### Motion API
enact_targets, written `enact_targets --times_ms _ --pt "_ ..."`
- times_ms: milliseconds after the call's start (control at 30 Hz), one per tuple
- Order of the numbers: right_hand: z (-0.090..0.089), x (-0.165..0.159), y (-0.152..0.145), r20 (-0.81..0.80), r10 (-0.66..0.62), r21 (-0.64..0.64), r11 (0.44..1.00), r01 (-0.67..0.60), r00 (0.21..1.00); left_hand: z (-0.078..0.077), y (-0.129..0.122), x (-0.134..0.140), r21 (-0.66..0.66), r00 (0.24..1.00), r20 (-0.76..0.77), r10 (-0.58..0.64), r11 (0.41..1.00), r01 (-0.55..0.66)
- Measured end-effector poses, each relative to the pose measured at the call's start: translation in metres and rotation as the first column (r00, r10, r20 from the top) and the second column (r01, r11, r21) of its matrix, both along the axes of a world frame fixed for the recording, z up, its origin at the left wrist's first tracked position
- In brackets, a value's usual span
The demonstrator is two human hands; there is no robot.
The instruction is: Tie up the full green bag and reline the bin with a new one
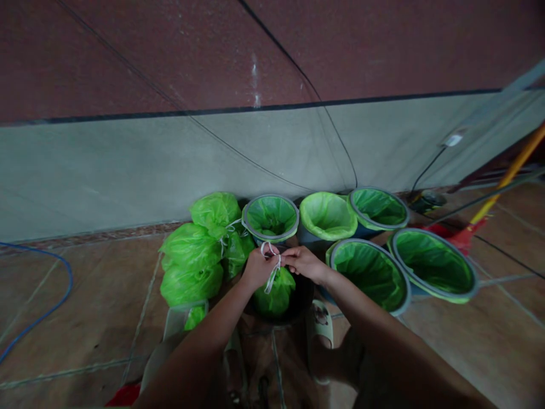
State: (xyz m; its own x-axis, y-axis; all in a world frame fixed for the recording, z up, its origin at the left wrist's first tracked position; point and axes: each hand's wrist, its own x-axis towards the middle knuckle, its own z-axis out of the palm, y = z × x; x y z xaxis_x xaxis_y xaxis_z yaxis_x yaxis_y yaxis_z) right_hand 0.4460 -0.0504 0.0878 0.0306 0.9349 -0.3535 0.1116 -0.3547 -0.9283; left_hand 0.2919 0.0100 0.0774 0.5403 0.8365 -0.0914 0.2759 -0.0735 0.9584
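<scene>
A green plastic bag (276, 294) sits in a dark round bin (303, 304) between my feet, its neck gathered at the top. White drawstring (271, 278) loops rise from the neck and hang down its front. My left hand (260, 266) is closed on the drawstring at the left. From the right, my right hand (303, 263) pinches the same drawstring, and the fingertips of both hands nearly meet above the bag. The bag's contents are hidden.
Several green bags (193, 250), with white strings, are piled to the left by the wall. Lined bins stand behind and right, including a grey-rimmed bin (272, 216) and a bin (370, 278). A yellow-handled red dustpan (457, 236), blue hose (68, 278) and cables are around.
</scene>
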Motion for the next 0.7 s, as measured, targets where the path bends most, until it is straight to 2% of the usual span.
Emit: enact_targets --times_ms 67,167,233,300,400,500,567,633,700 --pt "-0.001 0.002 0.001 0.08 0.02 0.024 0.999 -0.022 0.997 -0.001 0.001 0.0 -0.024 1.0 -0.001 -0.02 1.0 0.02" --pt "0.002 0.003 0.001 0.358 0.062 0.098 0.99 -0.104 0.931 -0.005 0.003 -0.001 -0.027 0.998 -0.035 -0.05 0.998 0.049" --pt "0.006 0.001 0.001 0.583 0.085 0.113 0.976 -0.185 0.808 -0.008 0.003 -0.001 0.01 0.995 -0.082 -0.06 0.998 0.061" --pt "0.01 -0.001 -0.001 0.741 0.113 0.063 0.97 -0.236 0.662 -0.01 0.004 -0.001 0.055 0.989 -0.137 -0.062 0.996 0.07" --pt "0.013 -0.004 -0.003 0.853 0.164 -0.059 0.974 -0.22 0.495 -0.011 0.008 -0.003 0.103 0.967 -0.249 -0.06 0.991 0.088" --pt "0.013 0.001 -0.003 0.903 0.196 -0.159 0.979 -0.126 0.381 -0.009 0.012 -0.007 0.141 0.915 -0.402 -0.028 0.986 0.092" --pt "0.012 0.007 -0.003 0.891 0.258 -0.233 0.966 -0.11 0.374 -0.007 0.015 -0.011 0.137 0.871 -0.489 -0.039 0.983 0.121" --pt "0.012 0.012 -0.002 0.849 0.329 -0.291 0.944 -0.153 0.414 -0.007 0.015 -0.014 0.115 0.831 -0.553 -0.066 0.981 0.155" --pt "0.011 0.017 -0.002 0.83 0.32 -0.272 0.947 -0.17 0.457 -0.009 0.015 -0.016 0.114 0.808 -0.585 -0.069 0.98 0.165"
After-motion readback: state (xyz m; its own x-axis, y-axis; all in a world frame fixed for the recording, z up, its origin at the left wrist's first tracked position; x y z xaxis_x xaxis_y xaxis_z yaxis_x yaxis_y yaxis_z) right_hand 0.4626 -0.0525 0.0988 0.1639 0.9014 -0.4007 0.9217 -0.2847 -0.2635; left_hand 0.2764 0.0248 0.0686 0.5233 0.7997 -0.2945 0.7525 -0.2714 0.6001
